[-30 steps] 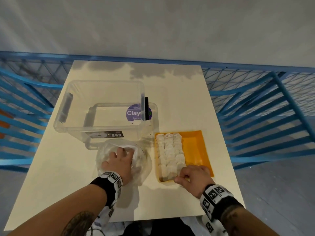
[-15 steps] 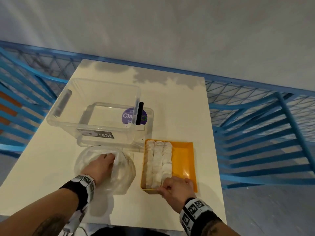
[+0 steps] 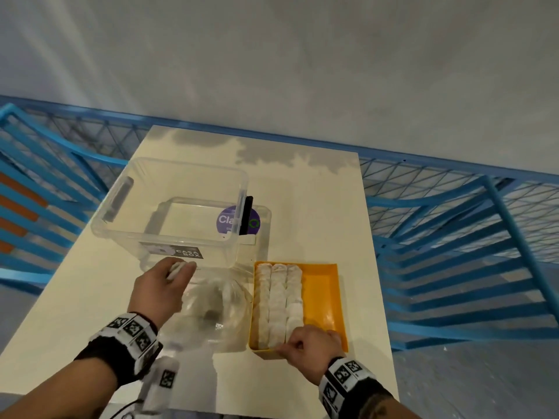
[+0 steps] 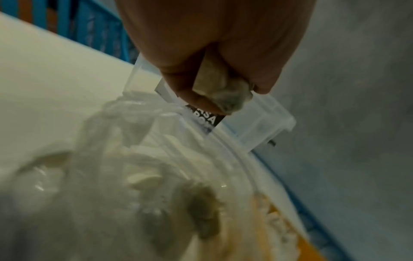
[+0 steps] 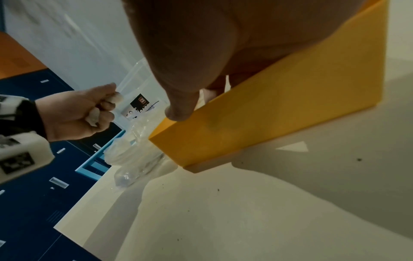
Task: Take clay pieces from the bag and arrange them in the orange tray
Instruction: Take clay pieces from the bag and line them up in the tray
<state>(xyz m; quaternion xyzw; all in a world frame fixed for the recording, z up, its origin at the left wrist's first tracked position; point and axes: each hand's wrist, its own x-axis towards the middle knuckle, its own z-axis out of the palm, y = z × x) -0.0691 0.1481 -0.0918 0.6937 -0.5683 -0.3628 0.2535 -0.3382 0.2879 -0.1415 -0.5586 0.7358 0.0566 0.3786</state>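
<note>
My left hand is lifted above the clear plastic bag, close to the storage box's front wall. It grips a white clay piece, which also shows between the curled fingers in the left wrist view and the right wrist view. More clay lumps lie inside the bag. The orange tray sits right of the bag with three rows of white clay pieces along its left side. My right hand pinches the tray's near wall, thumb outside.
A clear storage box stands behind the bag on its lid, which bears a purple clay label. A black strip sits at the box's right wall. Blue metal railings surround the cream table; its near edge is under my wrists.
My left hand has come up out of the bag holding a clay piece and moved toward the box. My right hand has stayed at the tray's near edge.
</note>
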